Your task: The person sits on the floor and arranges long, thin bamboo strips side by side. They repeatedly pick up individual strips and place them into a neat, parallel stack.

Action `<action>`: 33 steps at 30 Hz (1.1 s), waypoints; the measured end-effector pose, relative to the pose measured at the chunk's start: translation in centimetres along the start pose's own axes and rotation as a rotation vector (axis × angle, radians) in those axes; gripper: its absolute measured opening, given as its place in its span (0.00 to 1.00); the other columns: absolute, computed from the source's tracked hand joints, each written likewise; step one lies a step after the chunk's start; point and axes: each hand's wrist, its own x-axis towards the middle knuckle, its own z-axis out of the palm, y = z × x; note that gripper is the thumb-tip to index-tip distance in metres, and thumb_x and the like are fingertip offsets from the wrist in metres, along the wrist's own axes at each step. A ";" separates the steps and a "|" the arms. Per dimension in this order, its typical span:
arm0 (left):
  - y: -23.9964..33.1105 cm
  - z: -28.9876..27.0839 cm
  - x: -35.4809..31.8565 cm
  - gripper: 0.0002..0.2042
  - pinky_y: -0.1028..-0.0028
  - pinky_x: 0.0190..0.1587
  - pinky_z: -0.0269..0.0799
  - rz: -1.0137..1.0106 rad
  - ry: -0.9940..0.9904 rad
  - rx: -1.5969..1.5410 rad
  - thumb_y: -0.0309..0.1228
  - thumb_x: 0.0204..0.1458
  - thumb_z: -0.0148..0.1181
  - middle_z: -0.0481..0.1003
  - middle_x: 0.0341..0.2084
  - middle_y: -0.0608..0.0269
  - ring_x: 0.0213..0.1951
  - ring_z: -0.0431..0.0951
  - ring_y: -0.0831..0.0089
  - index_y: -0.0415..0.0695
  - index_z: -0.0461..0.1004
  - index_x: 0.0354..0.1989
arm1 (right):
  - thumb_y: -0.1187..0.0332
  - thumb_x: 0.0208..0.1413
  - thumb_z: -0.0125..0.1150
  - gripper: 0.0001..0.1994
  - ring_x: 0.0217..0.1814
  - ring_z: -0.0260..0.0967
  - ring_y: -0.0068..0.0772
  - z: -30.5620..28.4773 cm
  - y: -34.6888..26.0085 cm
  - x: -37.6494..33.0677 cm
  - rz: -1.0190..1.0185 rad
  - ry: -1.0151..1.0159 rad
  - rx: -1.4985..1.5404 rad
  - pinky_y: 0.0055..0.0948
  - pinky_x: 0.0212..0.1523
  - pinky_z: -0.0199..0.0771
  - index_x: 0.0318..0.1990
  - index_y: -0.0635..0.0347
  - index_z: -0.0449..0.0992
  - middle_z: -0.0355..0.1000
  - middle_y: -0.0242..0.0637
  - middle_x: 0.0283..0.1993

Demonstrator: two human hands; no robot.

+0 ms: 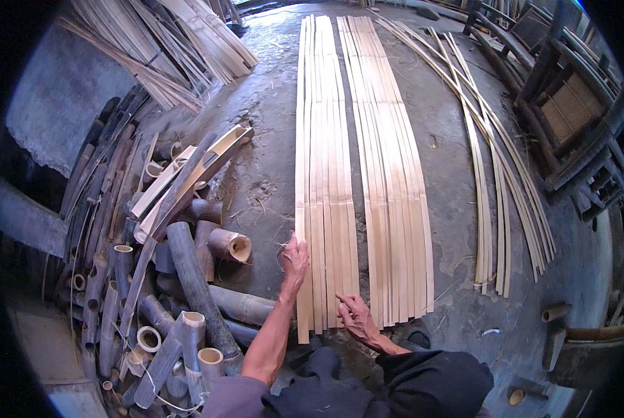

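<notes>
We find the left batch of bamboo strips (324,209) laid flat, side by side, on the concrete floor (256,181), running from near to far, seemingly so the ends line up. The left hand (294,261) rests fingers spread on the outermost strip's left edge; the right hand (356,315) lies loosely open at the near ends, grasping nothing. A second batch (395,209) lies just right; cut bamboo poles (180,279) are heaped left.

Pale smooth bamboo slats (326,209), rough (matt) concrete floor (444,139)
</notes>
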 end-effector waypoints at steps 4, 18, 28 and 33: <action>-0.3 -0.8 -0.4 0.15 0.67 0.21 0.69 0.075 0.006 0.112 0.31 0.57 0.50 0.72 0.18 0.58 0.18 0.73 0.69 0.38 0.72 0.50 | 0.71 0.64 0.50 0.14 0.35 0.73 0.25 0.1 -0.2 0.1 0.022 -0.033 0.010 0.24 0.33 0.76 0.54 0.61 0.73 0.66 0.39 0.45; -1.1 -0.7 3.4 0.21 0.52 0.35 0.71 0.038 -0.074 0.283 0.35 0.59 0.50 0.75 0.28 0.35 0.33 0.78 0.42 0.29 0.65 0.54 | 0.71 0.63 0.50 0.13 0.34 0.72 0.26 -0.1 1.4 0.0 -0.022 -0.082 -0.113 0.25 0.34 0.74 0.52 0.64 0.73 0.66 0.39 0.41; -2.5 0.4 3.6 0.28 0.49 0.39 0.72 -0.007 -0.068 0.533 0.37 0.60 0.51 0.75 0.39 0.39 0.39 0.78 0.43 0.33 0.56 0.64 | 0.70 0.64 0.49 0.13 0.33 0.72 0.25 -0.3 2.0 -0.4 0.020 -0.094 -0.104 0.25 0.34 0.73 0.52 0.64 0.74 0.66 0.38 0.42; -1.9 -0.6 3.9 0.27 0.51 0.40 0.72 0.181 0.149 0.304 0.38 0.60 0.51 0.76 0.38 0.39 0.40 0.78 0.45 0.35 0.57 0.64 | 0.68 0.63 0.51 0.14 0.34 0.73 0.29 -0.5 1.3 -0.3 -0.032 -0.077 -0.111 0.28 0.35 0.74 0.52 0.63 0.73 0.67 0.40 0.40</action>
